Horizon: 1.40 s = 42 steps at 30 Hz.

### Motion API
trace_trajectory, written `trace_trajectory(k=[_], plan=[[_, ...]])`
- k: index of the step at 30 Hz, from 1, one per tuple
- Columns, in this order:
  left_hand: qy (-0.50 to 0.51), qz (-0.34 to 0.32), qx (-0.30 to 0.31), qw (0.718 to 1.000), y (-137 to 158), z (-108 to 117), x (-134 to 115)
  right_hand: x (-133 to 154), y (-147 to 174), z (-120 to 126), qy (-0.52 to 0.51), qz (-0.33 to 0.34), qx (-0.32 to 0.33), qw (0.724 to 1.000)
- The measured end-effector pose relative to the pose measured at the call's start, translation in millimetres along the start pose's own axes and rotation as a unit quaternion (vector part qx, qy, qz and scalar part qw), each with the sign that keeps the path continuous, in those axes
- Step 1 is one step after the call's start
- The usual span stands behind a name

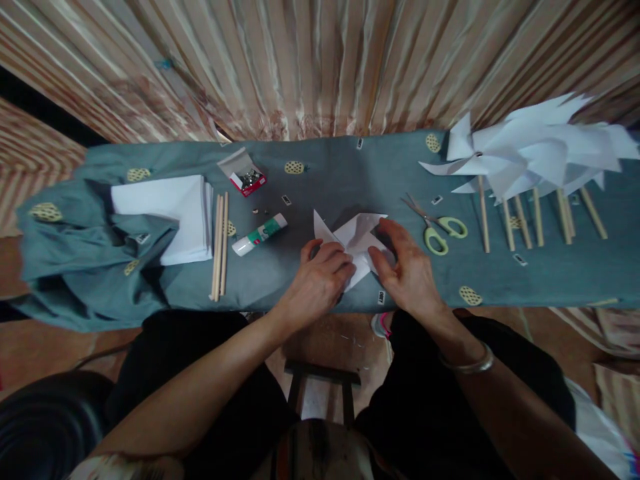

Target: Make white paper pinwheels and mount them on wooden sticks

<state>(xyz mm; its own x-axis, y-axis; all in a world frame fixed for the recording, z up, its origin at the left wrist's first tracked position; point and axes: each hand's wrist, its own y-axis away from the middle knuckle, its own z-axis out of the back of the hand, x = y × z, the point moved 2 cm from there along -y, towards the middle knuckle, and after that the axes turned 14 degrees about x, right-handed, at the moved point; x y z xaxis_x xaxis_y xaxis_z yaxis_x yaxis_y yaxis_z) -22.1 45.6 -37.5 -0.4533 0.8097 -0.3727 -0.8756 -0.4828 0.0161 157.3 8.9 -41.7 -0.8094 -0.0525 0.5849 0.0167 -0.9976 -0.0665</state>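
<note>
A white paper pinwheel with folded blades lies on the cloth in front of me. My left hand presses on its left side, fingers bent over the paper and hiding part of it. On the other side, my right hand grips a blade at the right edge between thumb and fingers. Green-handled scissors lie partly open to the right of that hand. Left of the pinwheel rests a glue stick with a white cap. Behind the glue is an open small box of shiny metal pieces.
Several finished pinwheels on wooden sticks are heaped at the right. At the left, a stack of white paper sits beside a few loose wooden sticks. A green cloth covers the narrow table; a striped curtain hangs behind.
</note>
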Motion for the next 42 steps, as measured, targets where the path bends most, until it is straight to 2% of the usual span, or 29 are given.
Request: trace_trajectory(k=[7,15,20,24,26,28,31,33,35,37,39,42], plan=[[0.002,-0.002,-0.007,1.000,0.6,-0.9,-0.8,4.9,-11.3,5.4,-0.075,-0.085,0.023,0.993],[0.012,-0.007,-0.022,1.000,3.8,0.7,-0.1,6.8,-19.9,1.2,-0.074,-0.140,0.045,0.986],[0.055,0.038,-0.092,0.993,6.4,12.2,11.6,-1.1,-22.5,0.7,-0.162,-0.156,0.033,0.974],[0.157,0.090,-0.162,0.970,9.4,13.4,31.1,-5.1,-26.2,1.0,-0.246,-0.159,0.016,0.956],[0.239,0.104,-0.190,0.947,10.0,9.9,39.5,-5.3,-28.3,1.3,-0.298,-0.161,0.004,0.941],[0.344,0.123,-0.218,0.905,9.3,6.9,44.1,-5.1,-30.6,1.7,-0.354,-0.159,-0.007,0.921],[0.530,0.155,-0.230,0.802,5.0,7.7,41.9,-4.1,-33.7,3.2,-0.402,-0.141,-0.013,0.904],[0.649,0.159,-0.198,0.718,0.3,11.2,35.4,-2.1,-34.7,4.1,-0.414,-0.126,-0.011,0.902],[0.732,0.147,-0.141,0.650,-4.9,14.9,28.2,1.4,-34.7,4.5,-0.416,-0.114,-0.006,0.902],[0.766,0.148,-0.097,0.618,-8.9,16.2,24.3,6.1,-33.7,4.7,-0.410,-0.102,0.001,0.906],[0.772,0.162,-0.085,0.609,-11.4,14.3,24.0,11.2,-32.1,5.2,-0.397,-0.090,0.009,0.913],[0.768,0.192,-0.104,0.602,-12.6,9.4,25.5,17.1,-29.5,6.4,-0.375,-0.078,0.020,0.924]])
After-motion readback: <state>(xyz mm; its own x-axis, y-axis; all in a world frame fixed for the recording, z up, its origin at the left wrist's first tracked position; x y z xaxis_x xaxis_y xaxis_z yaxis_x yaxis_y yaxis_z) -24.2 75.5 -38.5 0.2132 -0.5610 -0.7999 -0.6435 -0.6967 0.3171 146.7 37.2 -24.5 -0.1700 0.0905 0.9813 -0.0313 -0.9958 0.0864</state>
